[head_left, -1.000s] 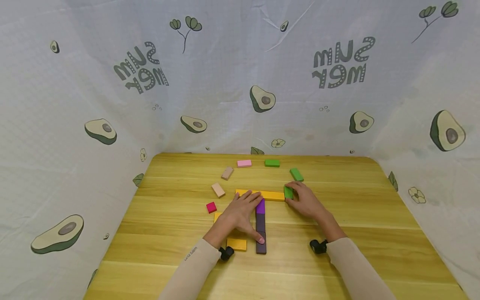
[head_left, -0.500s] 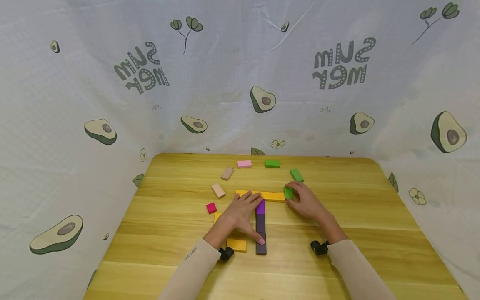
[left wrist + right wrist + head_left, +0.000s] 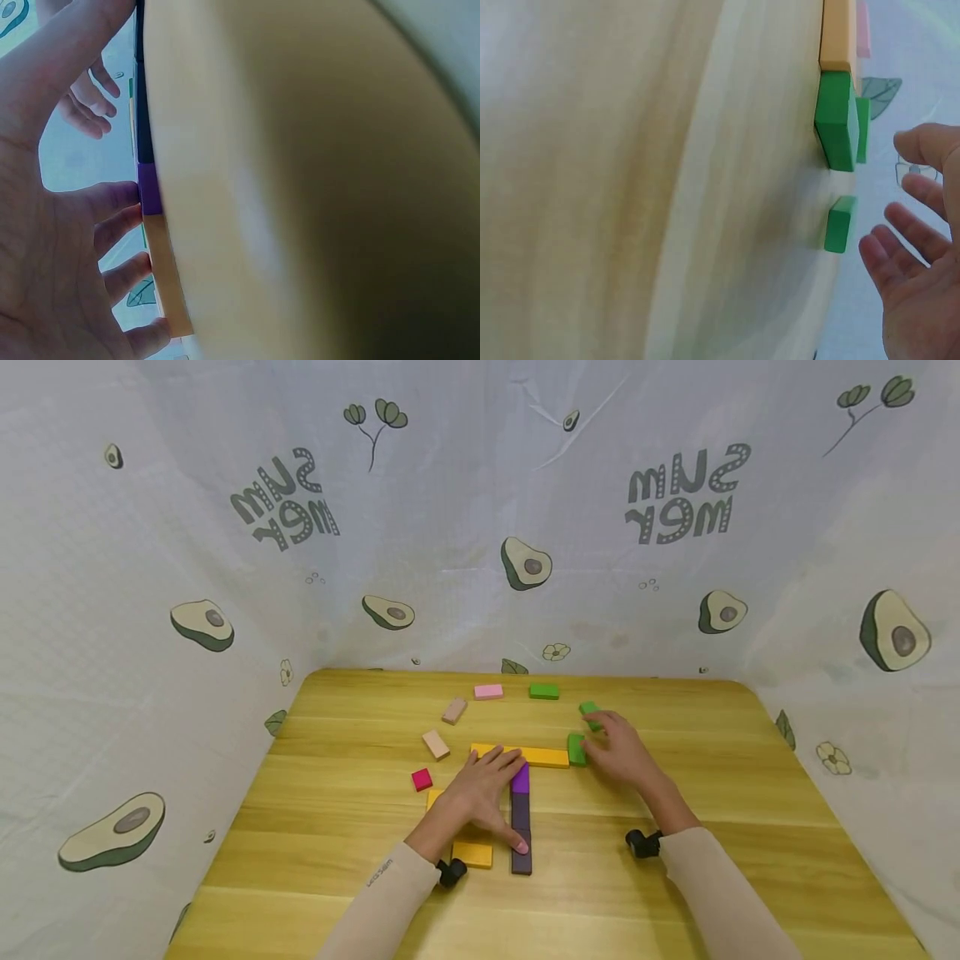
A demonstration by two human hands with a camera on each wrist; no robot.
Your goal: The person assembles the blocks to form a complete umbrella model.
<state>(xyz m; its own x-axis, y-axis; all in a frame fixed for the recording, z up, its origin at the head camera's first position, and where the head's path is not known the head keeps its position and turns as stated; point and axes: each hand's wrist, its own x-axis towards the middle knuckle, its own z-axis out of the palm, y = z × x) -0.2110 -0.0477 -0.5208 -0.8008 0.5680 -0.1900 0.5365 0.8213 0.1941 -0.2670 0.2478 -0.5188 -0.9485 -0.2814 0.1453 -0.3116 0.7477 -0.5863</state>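
Note:
My left hand [image 3: 483,789] lies spread over a T-shaped layout of blocks. Its fingertips rest on the yellow row [image 3: 546,758] and by the purple block [image 3: 521,779], while the thumb touches the dark purple blocks [image 3: 521,812] below. In the left wrist view those fingertips sit along the edge of the purple and yellow blocks. A green block [image 3: 576,750] stands against the right end of the yellow row. My right hand [image 3: 621,753] hovers just right of it, fingers loosely bent and holding nothing, partly over a second, angled green block [image 3: 588,707].
Farther back lie another green block [image 3: 543,692] and a pink block [image 3: 488,692]. Two tan blocks [image 3: 454,711] and a red square block [image 3: 422,779] curve down the left side. A yellow block [image 3: 472,855] sits near the left wrist. Printed cloth [image 3: 450,527] surrounds the table.
My right hand has let go of the green block at the end of the yellow row and shifted slightly right and back. My left hand has stayed in place.

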